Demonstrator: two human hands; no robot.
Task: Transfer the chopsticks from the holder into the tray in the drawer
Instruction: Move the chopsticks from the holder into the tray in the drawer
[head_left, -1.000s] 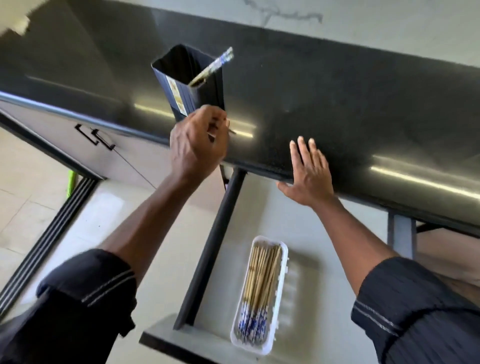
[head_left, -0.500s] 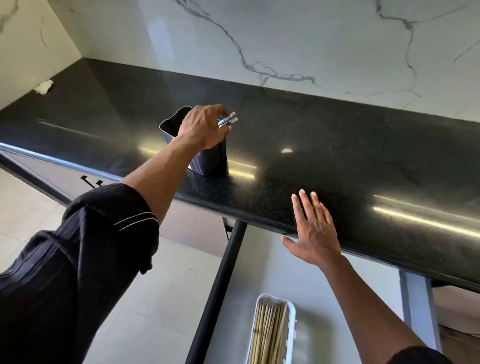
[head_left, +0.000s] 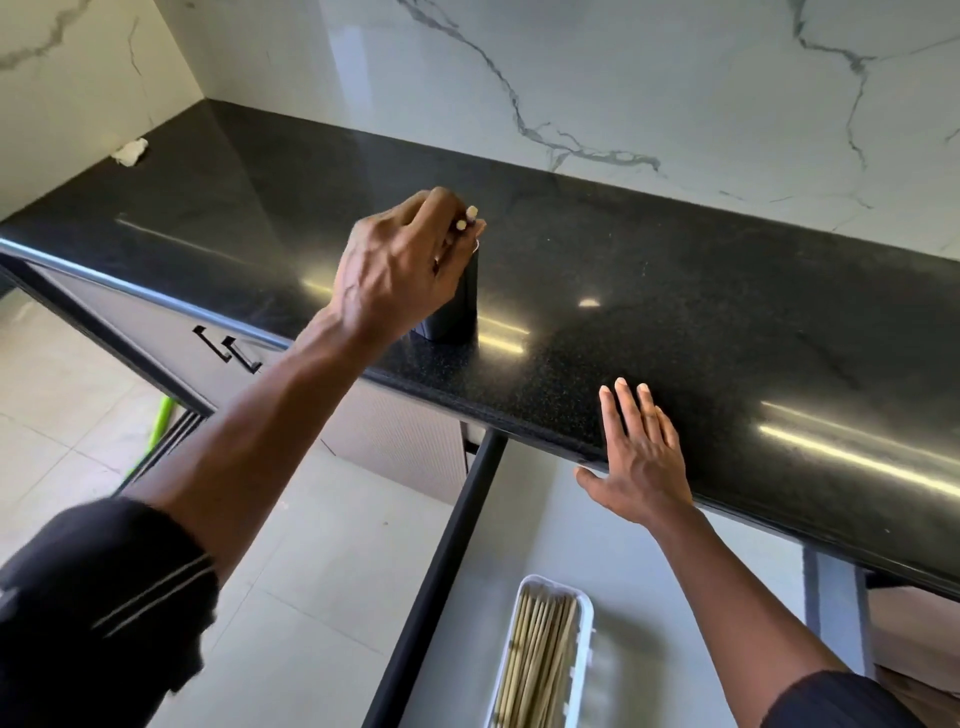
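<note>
A dark chopstick holder (head_left: 460, 306) stands on the black countertop (head_left: 675, 291), mostly hidden behind my left hand (head_left: 400, 270). My left hand is over its mouth and pinches two chopsticks (head_left: 466, 221); only their pale ends show past my fingers. My right hand (head_left: 641, 457) lies flat with straight fingers on the counter's front edge. Below, the open drawer (head_left: 597, 545) holds a white tray (head_left: 582, 613) with several chopsticks lying lengthwise in it.
A marble wall backs the counter. A crumpled white scrap (head_left: 130, 151) lies in the far left corner. The drawer's black side rail (head_left: 447, 571) runs toward me. Cabinet handles (head_left: 228, 351) and a green stick (head_left: 156, 426) are at the left, above the tiled floor.
My left hand rose from the holder's side to its top and took hold of the chopsticks. The view tilted up, so the tray slid to the bottom edge. My right hand stayed put.
</note>
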